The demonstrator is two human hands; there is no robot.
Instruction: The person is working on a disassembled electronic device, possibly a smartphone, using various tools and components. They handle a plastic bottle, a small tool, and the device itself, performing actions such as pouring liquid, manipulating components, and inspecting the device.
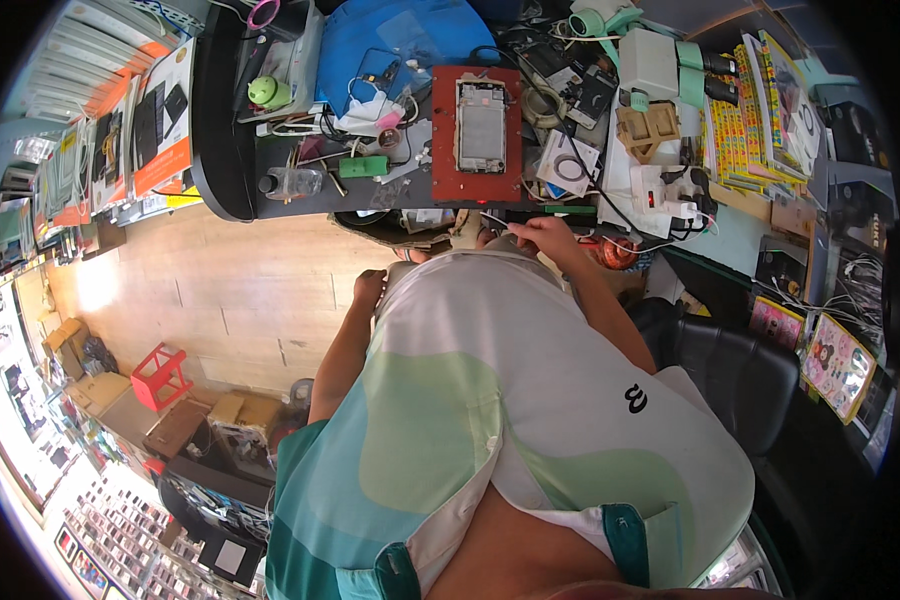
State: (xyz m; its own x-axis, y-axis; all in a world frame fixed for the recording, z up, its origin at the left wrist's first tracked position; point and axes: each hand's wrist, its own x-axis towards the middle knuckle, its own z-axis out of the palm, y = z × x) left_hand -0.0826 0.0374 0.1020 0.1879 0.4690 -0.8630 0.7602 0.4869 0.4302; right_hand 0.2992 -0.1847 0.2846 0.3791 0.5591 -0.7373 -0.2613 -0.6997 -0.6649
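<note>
Right hand (542,235): fingers pinching thin tweezers (497,219), tips pointing left.
Left hand (369,290): resting curled, holding nothing.
Opened phone (481,125): lying beyond fingertips on red mat (447,150) (undisturbed).
Advice: keeping pinch light, wrist braced.

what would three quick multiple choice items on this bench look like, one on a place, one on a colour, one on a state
1. Where does the opened phone lie?
A. on the red mat
B. on the wooden floor
C. on the black chair

2. What colour is the small stool on the floor?
A. blue
B. red
C. white

3. What is the right hand doing?
A. resting flat and empty
B. pinching a thin pale tool
C. gripping the phone

Answers:
1 A, the phone sits in the middle of the red mat on the bench.
2 B, its frame is plainly red against the pale floor.
3 B, the fingers close on a thin tool at the bench edge.
</note>
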